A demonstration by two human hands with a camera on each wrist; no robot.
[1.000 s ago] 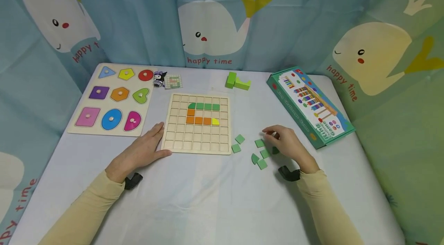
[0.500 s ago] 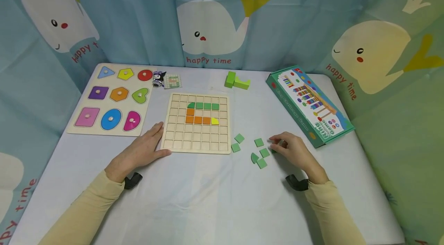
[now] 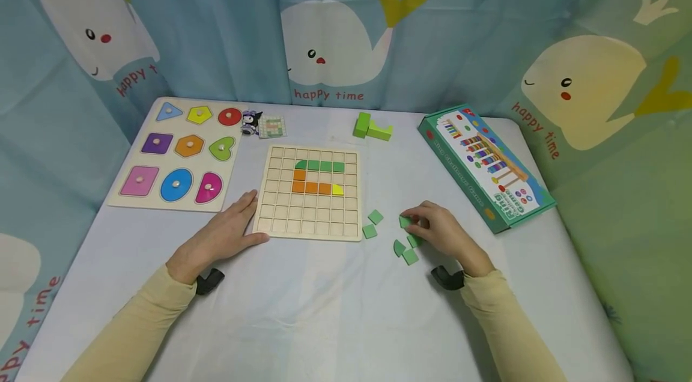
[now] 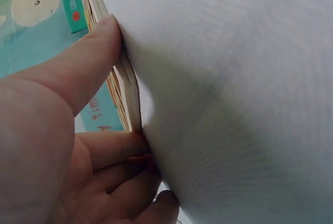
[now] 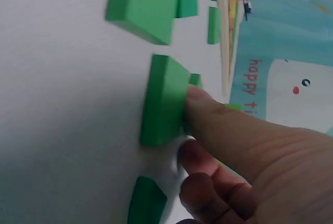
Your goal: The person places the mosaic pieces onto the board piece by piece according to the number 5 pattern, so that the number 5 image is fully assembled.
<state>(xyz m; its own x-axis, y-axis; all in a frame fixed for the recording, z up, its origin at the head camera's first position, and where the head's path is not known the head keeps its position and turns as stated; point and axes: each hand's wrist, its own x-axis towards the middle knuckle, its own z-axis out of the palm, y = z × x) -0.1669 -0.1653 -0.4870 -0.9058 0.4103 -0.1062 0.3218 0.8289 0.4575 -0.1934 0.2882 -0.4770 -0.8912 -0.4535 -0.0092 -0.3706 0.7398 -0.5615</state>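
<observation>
A wooden grid board [image 3: 281, 223] lies flat, with a row of green tiles [image 3: 326, 166], several orange tiles [image 3: 312, 188] and a yellow tile [image 3: 337, 190] in its cells. My left hand [image 3: 221, 232] rests at the board's near left corner, thumb on the front edge and fingers along the left side. To the board's right, my right hand [image 3: 443, 232] pinches a green square tile [image 3: 405, 221] between thumb and index finger, at table level. Just in front of the thumb lies another green square tile [image 5: 166, 102]. A dark green piece [image 5: 145, 200] sits under this hand.
Loose green squares [image 3: 370, 231] and a quarter-round piece [image 3: 399, 248] lie nearby. A shape puzzle [image 3: 175, 157] is at left, a pattern card [image 3: 272, 127] and small figure [image 3: 250, 122] behind the board. Green blocks [image 3: 362, 125] and a game box [image 3: 486, 166] stand farther right.
My right hand first drew back to the right, then came left again, and its thumb and index finger closed on the green square tile. My left hand has stayed at the board.
</observation>
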